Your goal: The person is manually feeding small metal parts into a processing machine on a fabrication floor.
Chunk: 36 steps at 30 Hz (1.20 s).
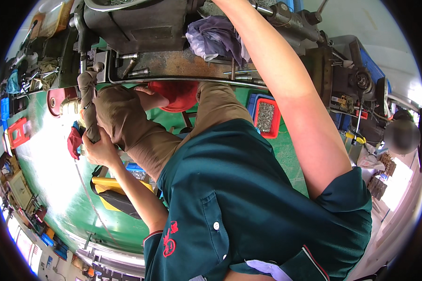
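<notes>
My left hand [100,149] is closed around the lower end of a lever wrapped in grey-brown cloth [88,100]. This lever hangs from the left side of a dark metal machine [136,25], beside my bent knee. My right arm [281,75] reaches up across the machine's bed to the top edge of the picture. The right hand itself lies beyond that edge, so its fingers do not show. Close to the right forearm, a crumpled purple-grey rag [215,40] lies on the machine.
Below the machine runs a metal tray [173,63] with several rods and cylindrical tools. Under it are a round red object [178,96] and a red bin [279,119] of small metal parts. A yellow-and-black bag [112,192] sits low on the left. More machinery [356,89] stands right.
</notes>
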Each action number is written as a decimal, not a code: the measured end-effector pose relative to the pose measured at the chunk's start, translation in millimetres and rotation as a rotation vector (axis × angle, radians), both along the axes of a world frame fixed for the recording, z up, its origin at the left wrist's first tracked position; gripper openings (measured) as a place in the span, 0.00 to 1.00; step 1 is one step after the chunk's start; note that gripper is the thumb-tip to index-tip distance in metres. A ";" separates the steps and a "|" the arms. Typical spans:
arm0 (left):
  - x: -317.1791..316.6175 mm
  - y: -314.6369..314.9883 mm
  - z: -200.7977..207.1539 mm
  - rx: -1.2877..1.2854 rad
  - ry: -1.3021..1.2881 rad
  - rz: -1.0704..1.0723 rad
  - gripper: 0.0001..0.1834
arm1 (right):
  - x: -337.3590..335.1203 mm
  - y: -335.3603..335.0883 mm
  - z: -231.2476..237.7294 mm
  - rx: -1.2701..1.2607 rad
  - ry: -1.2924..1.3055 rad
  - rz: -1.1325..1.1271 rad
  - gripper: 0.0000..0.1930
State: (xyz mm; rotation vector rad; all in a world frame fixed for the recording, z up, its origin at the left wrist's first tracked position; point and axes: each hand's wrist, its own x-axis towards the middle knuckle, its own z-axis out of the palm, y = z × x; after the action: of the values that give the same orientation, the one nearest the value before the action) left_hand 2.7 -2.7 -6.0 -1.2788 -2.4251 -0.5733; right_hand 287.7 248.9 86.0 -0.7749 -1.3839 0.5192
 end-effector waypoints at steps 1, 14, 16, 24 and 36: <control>0.1 1.3 0.4 0.006 0.002 -0.001 0.17 | 0.0 1.1 0.5 0.000 -0.001 0.000 0.15; -1.5 2.1 -0.3 -0.006 0.006 0.000 0.17 | 2.0 1.9 -0.1 0.034 -0.023 -0.007 0.16; -2.2 1.7 -0.9 -0.019 0.007 0.002 0.17 | 2.0 1.4 -0.1 0.034 -0.028 -0.008 0.17; -1.9 1.7 -0.6 -0.018 -0.001 0.002 0.17 | 2.3 2.0 -0.7 0.035 -0.037 -0.007 0.17; -2.6 1.7 -1.5 -0.004 0.007 0.008 0.16 | 0.1 -3.1 5.1 -0.080 -0.059 -0.009 0.16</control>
State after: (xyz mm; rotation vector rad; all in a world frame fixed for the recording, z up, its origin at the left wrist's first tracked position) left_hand 0.1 -1.0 -7.5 -1.2696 -2.4259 -0.5614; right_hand 287.8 245.8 91.2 -0.8667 -1.4203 0.5507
